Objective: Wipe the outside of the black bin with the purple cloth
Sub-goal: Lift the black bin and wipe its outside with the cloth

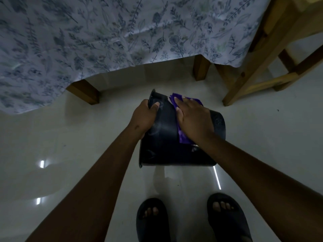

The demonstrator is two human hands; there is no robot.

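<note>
Left hand (146,117) grips black bin (162,137) rim to steady it; right hand (192,119) presses purple cloth (183,137) flat against the side.

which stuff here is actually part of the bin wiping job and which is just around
In the job:
black bin, on its side, steadied at the rim by the left hand
purple cloth, pressed flat on the bin's wall under the right hand

Just around:
floral tablecloth
wooden chair
dark slippers
tiled floor
</note>
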